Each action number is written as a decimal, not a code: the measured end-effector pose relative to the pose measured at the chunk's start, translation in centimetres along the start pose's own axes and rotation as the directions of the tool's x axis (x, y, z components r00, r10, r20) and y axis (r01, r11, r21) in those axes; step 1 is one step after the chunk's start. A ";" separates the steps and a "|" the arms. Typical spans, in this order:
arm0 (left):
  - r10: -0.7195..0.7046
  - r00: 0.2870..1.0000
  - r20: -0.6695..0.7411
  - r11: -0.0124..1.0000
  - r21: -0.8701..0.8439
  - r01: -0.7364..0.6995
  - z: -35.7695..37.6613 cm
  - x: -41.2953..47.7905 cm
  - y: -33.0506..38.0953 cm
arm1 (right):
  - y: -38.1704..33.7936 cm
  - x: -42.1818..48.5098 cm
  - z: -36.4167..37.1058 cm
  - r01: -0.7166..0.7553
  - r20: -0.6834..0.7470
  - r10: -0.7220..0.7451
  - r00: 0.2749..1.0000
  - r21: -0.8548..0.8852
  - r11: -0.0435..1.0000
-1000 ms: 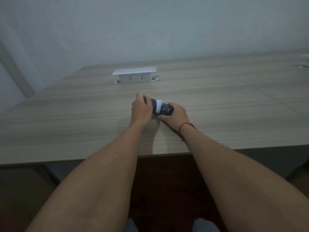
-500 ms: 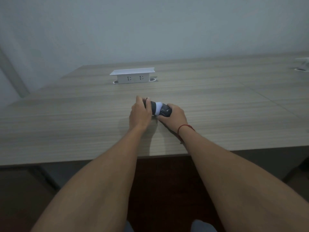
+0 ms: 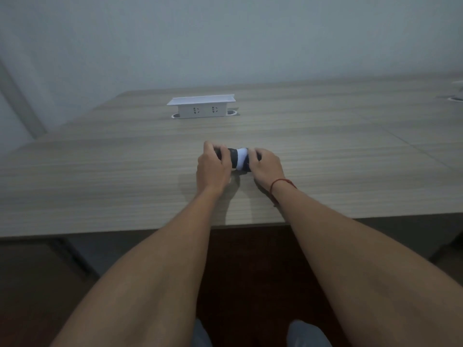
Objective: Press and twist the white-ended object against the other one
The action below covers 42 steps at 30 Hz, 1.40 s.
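A small dark bundle with a white band (image 3: pixel 239 159), which looks like rolled fabric, lies on the wooden table (image 3: pixel 125 171) between my two hands. My left hand (image 3: pixel 212 169) grips its left end, fingers curled over the top. My right hand (image 3: pixel 266 166) grips its right end, and a red string circles that wrist. Both hands hide the ends of the bundle, so only its middle shows.
A white pop-up socket box (image 3: pixel 201 106) stands on the table beyond my hands. Another white fitting (image 3: pixel 458 92) sits at the far right edge. The table's front edge runs under my forearms, and a pale wall stands behind.
The bundle has turned between my hands: more of the white band shows now and sits closer to my right hand. Both hands keep their hold in about the same spot.
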<state>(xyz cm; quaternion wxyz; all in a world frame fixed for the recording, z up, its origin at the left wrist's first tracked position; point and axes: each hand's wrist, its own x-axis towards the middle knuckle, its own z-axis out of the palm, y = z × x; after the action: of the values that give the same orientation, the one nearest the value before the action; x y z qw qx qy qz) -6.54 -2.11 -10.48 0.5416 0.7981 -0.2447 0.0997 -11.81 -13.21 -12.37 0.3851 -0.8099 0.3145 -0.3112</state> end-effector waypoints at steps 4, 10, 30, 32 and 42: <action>-0.065 0.994 0.083 0.998 -0.013 0.067 -0.1 0.1 -0.4 | 0.5 0.5 0.4 0.053 0.020 -0.052 0.998 -0.082 0.995; -0.279 0.960 0.036 0.956 0.104 0.274 0.1 1.2 0.3 | 0.9 0.9 0.4 0.076 0.037 -0.073 0.997 -0.102 0.992; -0.440 0.796 0.415 0.868 -0.031 0.496 -1.5 3.6 -0.3 | 1.1 1.1 0.7 0.088 0.035 -0.084 0.996 -0.121 0.989; -0.449 0.869 0.208 0.886 -0.024 0.463 -1.0 3.5 -0.5 | 1.1 1.0 0.6 0.091 0.037 -0.087 0.996 -0.122 0.988; -0.372 0.914 0.159 0.927 0.023 0.374 -0.2 3.2 -0.7 | 0.7 0.5 0.3 0.075 0.049 -0.070 0.996 -0.118 0.990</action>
<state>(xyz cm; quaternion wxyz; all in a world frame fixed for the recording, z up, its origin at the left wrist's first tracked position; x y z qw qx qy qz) -3.43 -2.60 -9.56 0.5325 0.8332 -0.1312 -0.0708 -11.43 -13.85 -13.00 0.3311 -0.8492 0.2942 -0.2874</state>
